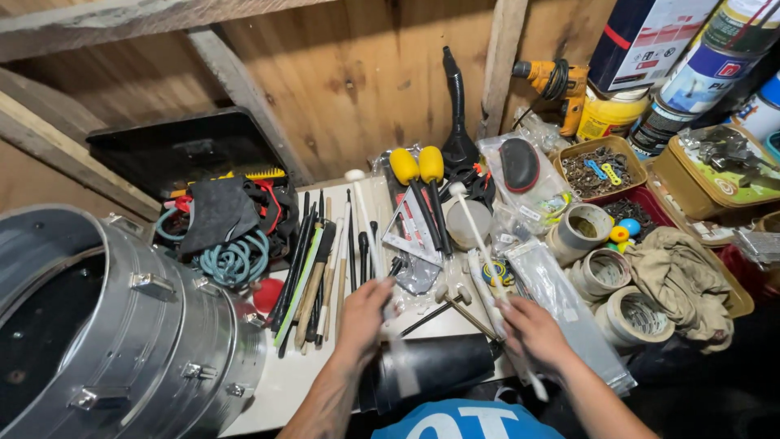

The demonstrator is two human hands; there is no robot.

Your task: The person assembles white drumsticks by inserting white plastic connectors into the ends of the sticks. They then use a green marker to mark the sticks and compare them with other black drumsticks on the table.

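My left hand grips a thin white stick with a small round head that lies among the sticks on the white tabletop. My right hand is closed on another white mallet stick, whose round head points toward the wall. Between the hands lie two yellow-headed mallets and a clear plastic triangle ruler. A black cone-shaped object lies under my wrists at the table's near edge.
A silver metal drum fills the left. Dark sticks and brushes, a coiled teal cable, tape rolls, a cloth, trays of small parts, paint cans and a yellow drill crowd the bench.
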